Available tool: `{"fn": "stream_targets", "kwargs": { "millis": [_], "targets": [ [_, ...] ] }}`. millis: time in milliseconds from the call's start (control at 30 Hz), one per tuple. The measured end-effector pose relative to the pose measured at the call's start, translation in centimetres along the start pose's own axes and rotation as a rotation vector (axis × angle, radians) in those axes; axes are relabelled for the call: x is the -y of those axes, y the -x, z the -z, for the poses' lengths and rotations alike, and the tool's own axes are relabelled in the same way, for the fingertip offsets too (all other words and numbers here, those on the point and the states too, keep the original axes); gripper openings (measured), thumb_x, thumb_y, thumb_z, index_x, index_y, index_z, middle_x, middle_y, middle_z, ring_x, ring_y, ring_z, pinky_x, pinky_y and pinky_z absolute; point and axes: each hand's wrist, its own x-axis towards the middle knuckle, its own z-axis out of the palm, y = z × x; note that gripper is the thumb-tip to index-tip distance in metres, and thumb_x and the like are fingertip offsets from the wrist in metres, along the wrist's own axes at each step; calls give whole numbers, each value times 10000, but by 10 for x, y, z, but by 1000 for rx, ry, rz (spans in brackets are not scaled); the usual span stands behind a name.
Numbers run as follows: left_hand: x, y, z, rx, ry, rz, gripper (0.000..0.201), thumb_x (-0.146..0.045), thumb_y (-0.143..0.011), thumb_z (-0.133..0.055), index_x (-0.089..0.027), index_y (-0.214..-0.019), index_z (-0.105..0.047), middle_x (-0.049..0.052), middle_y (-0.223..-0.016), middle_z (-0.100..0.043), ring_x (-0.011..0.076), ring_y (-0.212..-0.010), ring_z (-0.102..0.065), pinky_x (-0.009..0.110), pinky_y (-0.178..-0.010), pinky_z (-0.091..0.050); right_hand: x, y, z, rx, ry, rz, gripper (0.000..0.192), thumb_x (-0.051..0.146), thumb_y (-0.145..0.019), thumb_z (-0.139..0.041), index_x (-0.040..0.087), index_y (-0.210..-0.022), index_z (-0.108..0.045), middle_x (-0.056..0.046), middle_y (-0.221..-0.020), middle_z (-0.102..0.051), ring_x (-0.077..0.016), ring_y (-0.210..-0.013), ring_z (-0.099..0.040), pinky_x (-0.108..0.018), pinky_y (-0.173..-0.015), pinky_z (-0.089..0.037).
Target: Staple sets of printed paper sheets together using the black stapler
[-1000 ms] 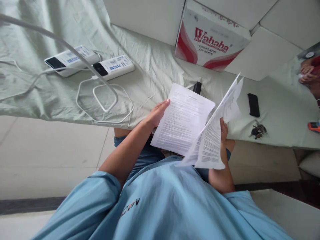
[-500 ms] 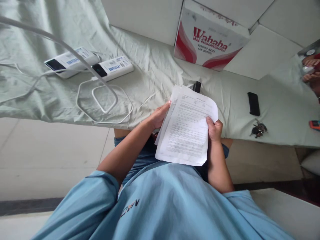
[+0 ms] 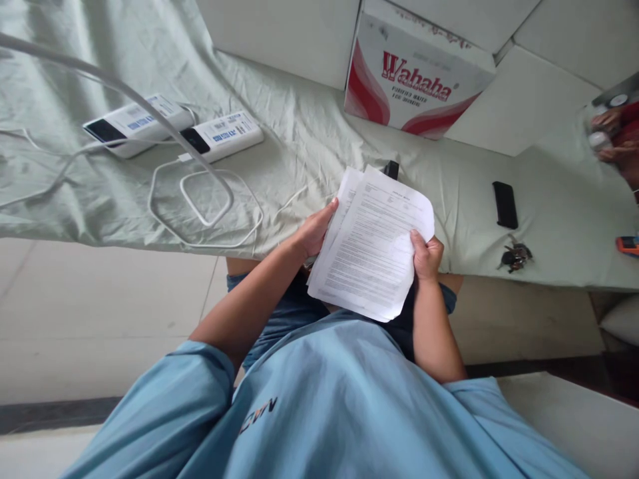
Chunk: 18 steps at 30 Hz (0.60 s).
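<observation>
Printed paper sheets (image 3: 369, 246) lie in a loose stack between my two hands, above my lap at the table's front edge. My left hand (image 3: 318, 229) is closed on the left side of the stack, with its thumb along the edge and its other fingers hidden beneath. On the right edge, my right hand (image 3: 427, 255) pinches the sheets, thumb on top. The top sheet carries dense lines of text. Its upper right corner is curved, and another sheet shows at the left. A black object (image 3: 392, 169) pokes out past the stack's top edge, partly covered.
On the green cloth (image 3: 299, 133) stand two white power banks (image 3: 137, 125) (image 3: 224, 136) with a white cable (image 3: 204, 223). A Wahaha carton (image 3: 417, 80) is behind. To the right lie a black phone (image 3: 505, 205), keys (image 3: 516, 256) and an orange device (image 3: 628, 246). Another person's hands (image 3: 609, 136) show far right.
The bottom edge of the sheets has lifted slightly and swung a little to the left. Both hands keep their hold. The whole view has shifted slightly.
</observation>
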Motion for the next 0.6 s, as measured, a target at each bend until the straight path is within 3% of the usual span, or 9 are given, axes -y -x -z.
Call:
{"fn": "stream_targets", "kwargs": {
  "millis": [133, 333, 600],
  "targets": [
    [0, 1, -2, 16, -23, -18, 632, -744, -935, -607, -201, -1222, -756, 155, -1035, -825, 396, -1102, -773, 504, -972, -642, 0, 0, -2, 1, -18, -5, 396, 488, -843, -800, 155, -1056, -827, -102, -1039, -842, -270, -1042, -780, -438, -1009, -589],
    [-6, 7, -8, 104, -16, -57, 619, -641, -906, -711, -183, -1322, -687, 163, -1108, -809, 393, -1114, -765, 523, -985, -628, 0, 0, -3, -14, -25, -10, 393, 492, -835, -809, 156, -1036, -832, -103, -1023, -845, -281, -1030, -784, -452, -1002, -592],
    [-6, 7, -9, 65, -28, -97, 559, -514, -885, -775, -180, -1321, -672, 142, -1107, -807, 375, -1084, -773, 504, -947, -641, -5, -1, -3, -7, -17, -12, 422, 524, -846, -795, 165, -1065, -823, -95, -1061, -843, -279, -1060, -775, -462, -1040, -574]
  ]
}}
